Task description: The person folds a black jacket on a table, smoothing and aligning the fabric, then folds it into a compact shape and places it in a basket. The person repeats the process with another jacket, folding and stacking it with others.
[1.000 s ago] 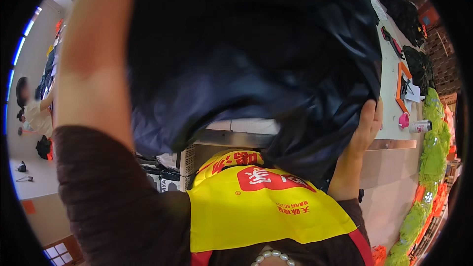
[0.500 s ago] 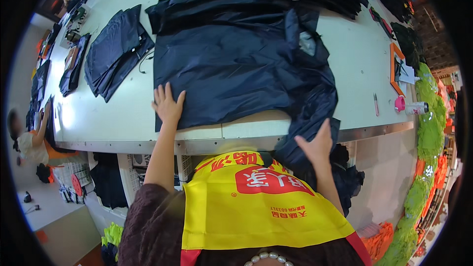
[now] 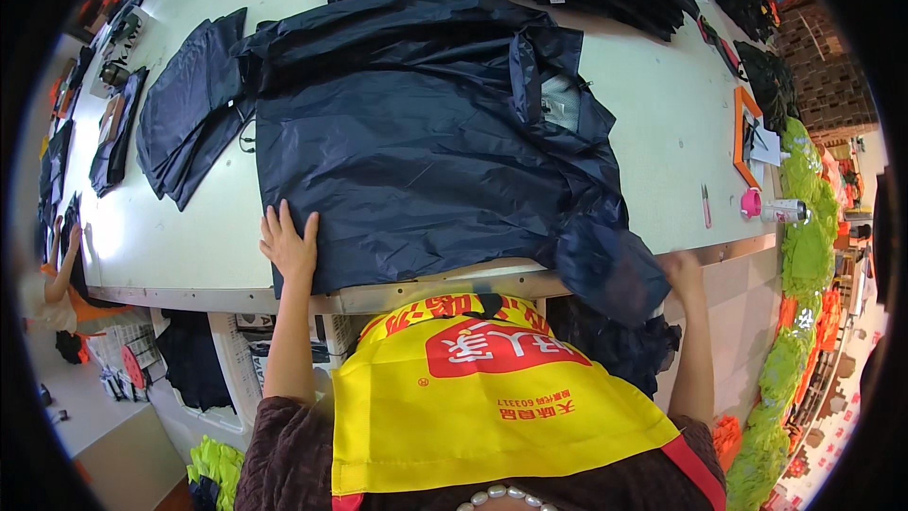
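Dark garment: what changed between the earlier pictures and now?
The garment, held up a second ago, now lies spread on the table. Since the last earlier picture, the right hand moved rightward, its grip unclear; the left hand stayed on the near left corner, the orange frame in place.

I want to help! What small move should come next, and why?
Perhaps the right hand should bring the bunched end of the dark cloth onto the table, because that end pokes past the edge while the left hand rests on another corner.
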{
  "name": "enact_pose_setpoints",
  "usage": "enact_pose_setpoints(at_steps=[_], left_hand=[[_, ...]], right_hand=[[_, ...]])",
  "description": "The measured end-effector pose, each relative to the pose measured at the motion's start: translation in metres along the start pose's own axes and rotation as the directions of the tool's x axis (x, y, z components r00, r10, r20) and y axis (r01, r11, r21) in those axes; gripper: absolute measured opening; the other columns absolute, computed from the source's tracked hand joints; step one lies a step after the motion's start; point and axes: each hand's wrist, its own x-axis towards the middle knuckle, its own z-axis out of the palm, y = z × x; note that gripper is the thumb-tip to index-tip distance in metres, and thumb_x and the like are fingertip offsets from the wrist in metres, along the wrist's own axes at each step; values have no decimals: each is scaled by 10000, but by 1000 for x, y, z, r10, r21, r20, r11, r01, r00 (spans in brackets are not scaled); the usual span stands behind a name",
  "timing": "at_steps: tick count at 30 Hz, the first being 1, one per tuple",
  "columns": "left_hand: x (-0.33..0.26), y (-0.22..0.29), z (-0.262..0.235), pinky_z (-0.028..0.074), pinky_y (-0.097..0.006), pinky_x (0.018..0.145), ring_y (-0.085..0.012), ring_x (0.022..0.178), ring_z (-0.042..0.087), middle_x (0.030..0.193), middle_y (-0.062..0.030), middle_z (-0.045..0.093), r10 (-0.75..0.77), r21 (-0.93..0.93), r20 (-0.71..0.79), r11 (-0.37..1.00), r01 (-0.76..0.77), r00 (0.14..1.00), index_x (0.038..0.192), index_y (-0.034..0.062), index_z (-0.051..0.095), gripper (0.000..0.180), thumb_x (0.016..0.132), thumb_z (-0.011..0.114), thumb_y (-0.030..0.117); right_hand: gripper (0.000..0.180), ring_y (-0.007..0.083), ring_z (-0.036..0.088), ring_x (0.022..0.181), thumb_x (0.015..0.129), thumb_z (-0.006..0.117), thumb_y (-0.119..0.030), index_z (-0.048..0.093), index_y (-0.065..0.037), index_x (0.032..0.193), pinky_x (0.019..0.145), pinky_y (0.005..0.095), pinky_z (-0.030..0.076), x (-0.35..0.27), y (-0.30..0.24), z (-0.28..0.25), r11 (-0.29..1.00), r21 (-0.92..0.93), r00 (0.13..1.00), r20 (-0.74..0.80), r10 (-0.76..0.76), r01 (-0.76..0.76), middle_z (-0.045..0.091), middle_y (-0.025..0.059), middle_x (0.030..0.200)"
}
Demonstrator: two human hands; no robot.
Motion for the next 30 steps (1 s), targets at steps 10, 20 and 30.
enact_pose_setpoints(at_steps=[10,20,30], left_hand=[[77,32,22,181,-460,1093,-313,1355,253,1439,-168,323,213,30,-17,977,-213,977,1379,62,355,640,898,464,471],[86,34,19,124,-473,1100,-320,1374,200,1462,-172,272,98,-13,114,995,-97,989,1400,87,328,691,865,510,484],[127,43,32,199,-477,1065,-254,1339,287,1429,-126,347,40,37,14,998,-41,999,1370,84,372,646,877,514,477]], right_hand=[[496,313,600,842,694,714,-307,579,-72,1110,779,400,472,156,-261,95,796,-237,783,-172,-598,557,635,134,857],[386,372,504,1096,839,582,-186,523,2,1171,957,428,378,276,-156,11,921,-307,565,-727,-390,241,550,222,1163],[613,323,478,1173,831,547,-502,522,-18,1207,980,445,338,270,-209,58,852,-397,823,-312,-475,341,534,178,1232]])
